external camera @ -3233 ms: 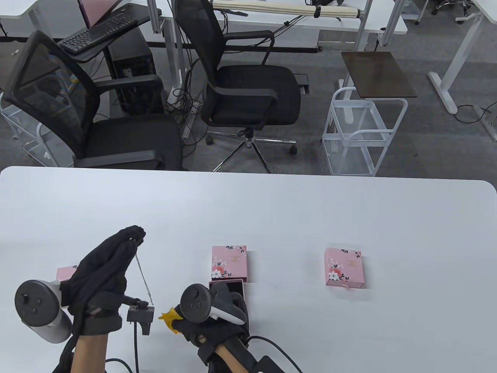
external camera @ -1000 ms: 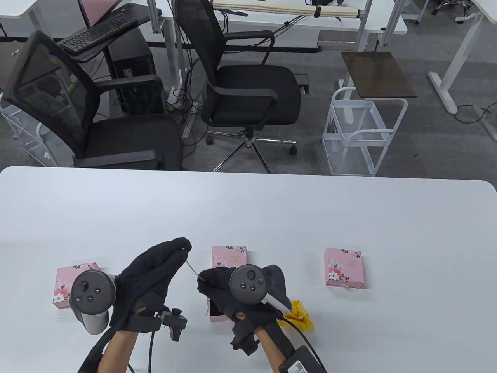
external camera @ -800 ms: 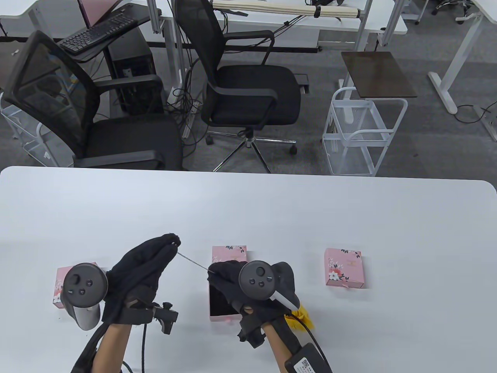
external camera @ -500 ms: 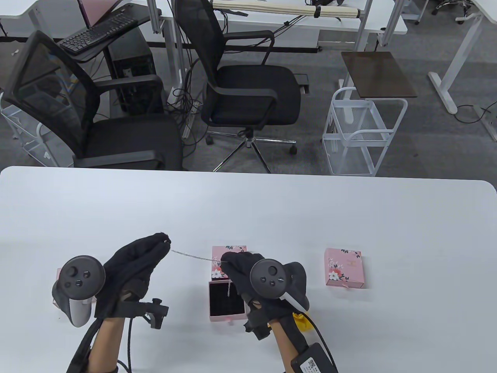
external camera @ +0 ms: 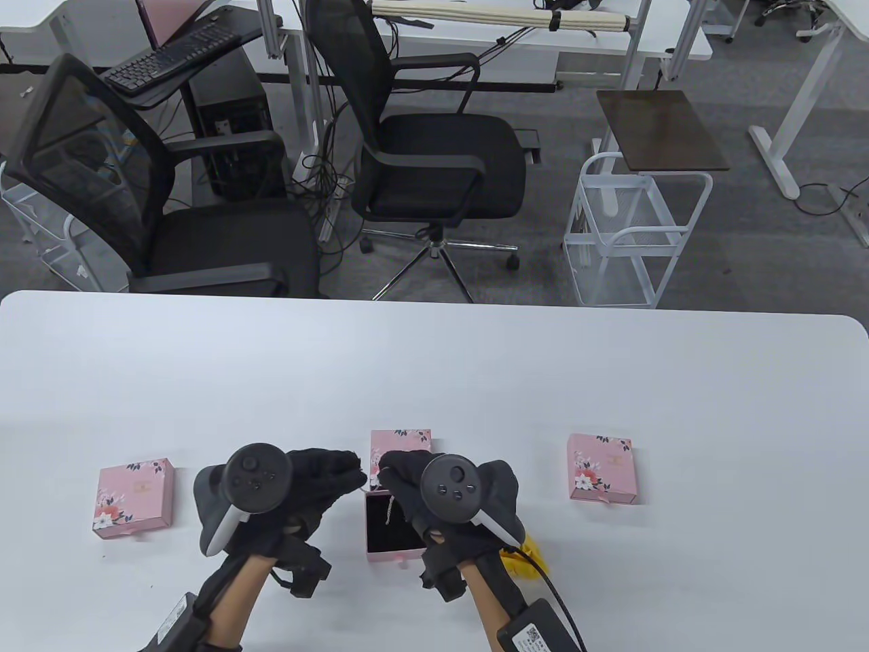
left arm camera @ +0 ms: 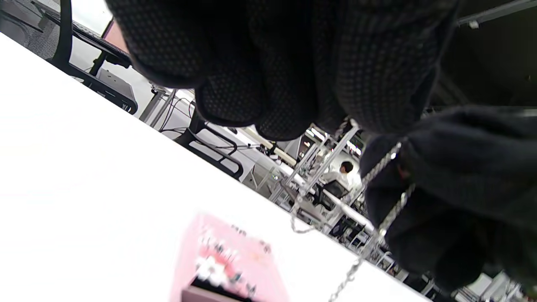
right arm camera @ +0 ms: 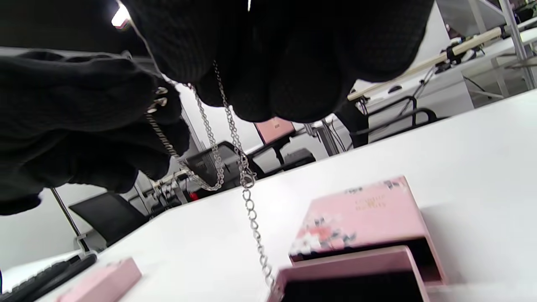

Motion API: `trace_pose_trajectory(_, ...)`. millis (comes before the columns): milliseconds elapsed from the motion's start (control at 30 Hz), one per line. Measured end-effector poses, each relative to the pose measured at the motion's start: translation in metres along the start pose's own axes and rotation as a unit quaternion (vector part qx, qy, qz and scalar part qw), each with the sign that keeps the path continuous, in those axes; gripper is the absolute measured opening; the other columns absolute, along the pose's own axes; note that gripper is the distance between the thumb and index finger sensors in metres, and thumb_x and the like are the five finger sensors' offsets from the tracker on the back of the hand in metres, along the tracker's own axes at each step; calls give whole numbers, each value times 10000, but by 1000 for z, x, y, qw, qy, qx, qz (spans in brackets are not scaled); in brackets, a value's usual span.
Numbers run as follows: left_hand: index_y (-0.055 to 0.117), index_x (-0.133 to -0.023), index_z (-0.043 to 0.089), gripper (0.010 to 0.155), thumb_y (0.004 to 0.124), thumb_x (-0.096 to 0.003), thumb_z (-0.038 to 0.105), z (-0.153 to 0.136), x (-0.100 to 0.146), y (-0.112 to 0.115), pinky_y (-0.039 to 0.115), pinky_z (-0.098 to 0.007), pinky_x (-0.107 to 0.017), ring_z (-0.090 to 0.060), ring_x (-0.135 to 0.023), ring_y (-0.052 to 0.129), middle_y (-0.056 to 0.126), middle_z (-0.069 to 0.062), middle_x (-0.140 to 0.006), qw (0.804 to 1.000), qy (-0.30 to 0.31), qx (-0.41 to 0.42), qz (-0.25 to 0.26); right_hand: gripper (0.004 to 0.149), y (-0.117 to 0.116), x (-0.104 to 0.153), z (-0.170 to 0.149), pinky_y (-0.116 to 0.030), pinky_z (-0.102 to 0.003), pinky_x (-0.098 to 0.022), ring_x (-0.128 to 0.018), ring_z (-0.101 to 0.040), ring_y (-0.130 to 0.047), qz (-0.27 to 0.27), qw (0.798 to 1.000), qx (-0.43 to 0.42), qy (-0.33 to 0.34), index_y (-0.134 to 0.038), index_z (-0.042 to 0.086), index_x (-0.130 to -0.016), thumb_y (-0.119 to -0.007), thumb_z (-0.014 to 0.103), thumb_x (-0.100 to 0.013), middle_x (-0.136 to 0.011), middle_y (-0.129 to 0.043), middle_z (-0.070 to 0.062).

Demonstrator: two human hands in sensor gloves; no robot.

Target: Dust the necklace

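Hands have come together from a stretched-out chain half a second ago: left hand (external camera: 319, 475) and right hand (external camera: 407, 479) now nearly touch above the open drawer box (external camera: 396, 526). Both grips pinch the necklace (right arm camera: 247, 184), slack, tail dangling into the box. Yellow cloth (external camera: 523, 553) lies dropped on the tabletop (external camera: 475, 367); dusting looks finished, stowing underway.

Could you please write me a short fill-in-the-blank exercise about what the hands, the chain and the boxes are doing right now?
1. Both hands, left hand and right hand, pinch a silver ____.
2. The chain hangs over an open pink ____ with a dark lining.
3. The cloth beside the right wrist is ____ in colour.
4. Counting the open drawer box as one, ____ pink boxes lie on the table.

Missing words: chain; box; yellow; three
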State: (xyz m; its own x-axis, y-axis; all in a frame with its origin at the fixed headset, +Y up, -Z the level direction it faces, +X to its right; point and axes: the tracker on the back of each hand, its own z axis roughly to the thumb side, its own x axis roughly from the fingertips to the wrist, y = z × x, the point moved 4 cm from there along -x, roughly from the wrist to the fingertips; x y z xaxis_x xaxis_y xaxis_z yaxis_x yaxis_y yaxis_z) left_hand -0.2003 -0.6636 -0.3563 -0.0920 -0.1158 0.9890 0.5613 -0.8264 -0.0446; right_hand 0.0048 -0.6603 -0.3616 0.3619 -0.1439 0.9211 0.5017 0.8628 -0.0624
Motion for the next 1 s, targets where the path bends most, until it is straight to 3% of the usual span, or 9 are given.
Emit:
trace_pose_trajectory(200,970,-790,315,355,955,-466,461,-2,-4,37,838,-442,-554,-209,-760,975,1035,30,-835,998,5,-37,-44,363,-26,-4,-14,-780,-492,-521,-647,-393,-919,66,997,23,-33,-807,133,-942,-767,321,-634,-851,-896,-185)
trace_pose_trajectory(567,947,-830,323,355,921,-495,440,0,-5,82,798,-461,-611,-236,-848,915,993,38,-907,986,29,-143,-84,366,-57,-6,-26,-777,-493,-524,-654,-397,-914,129,985,96,-65,-802,127,-950,-761,315,-639,-859,-890,-193)
trace_pose_trajectory(867,930,-852,349,389,910,-486,481,10,0,103,709,-493,-691,-262,-986,755,854,25,-1060,963,71,-244,-88,410,-62,-3,-27,-764,-494,-542,-692,-409,-889,138,977,148,-73,-759,117,-992,-772,317,-635,-903,-851,-206)
trace_pose_trajectory(1000,892,-901,342,444,874,-492,515,8,-1,96,700,-500,-696,-265,-990,746,839,17,-1071,972,72,-215,-67,422,-49,2,-24,-758,-497,-550,-706,-413,-877,123,977,160,-73,-743,120,-1006,-775,317,-634,-917,-836,-209)
